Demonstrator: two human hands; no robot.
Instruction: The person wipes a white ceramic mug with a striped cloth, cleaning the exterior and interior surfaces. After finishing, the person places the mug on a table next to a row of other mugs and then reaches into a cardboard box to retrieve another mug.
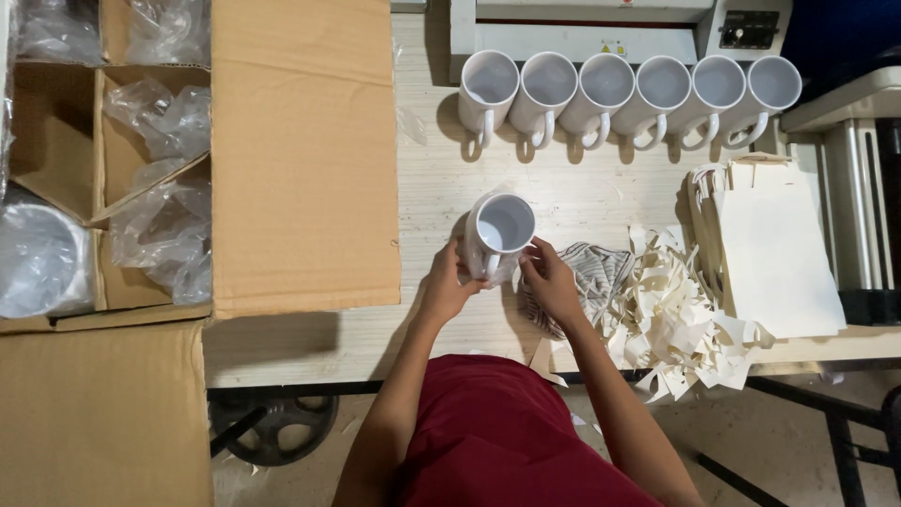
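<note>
Holding white mug (504, 230) upright between both hands, mouth facing up, handle toward person. Left hand (449, 282) wraps mug's left side, fingers curled on it; right hand (549, 280) pinches right side near handle. Both equally near; mug sits just ahead of fingertips on table (582, 192). Six white mugs (631, 94) in row behind, handles toward person. Open cardboard box (300, 160) left, brown, clear plastic wraps inside. Small yellow warning label (612, 47) on machine (582, 28) at back. Cream paper scraps (676, 319) at right.

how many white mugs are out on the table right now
7: six in a row along the table's far edge, one mug between left hand and right hand. Box may hide more.
</note>
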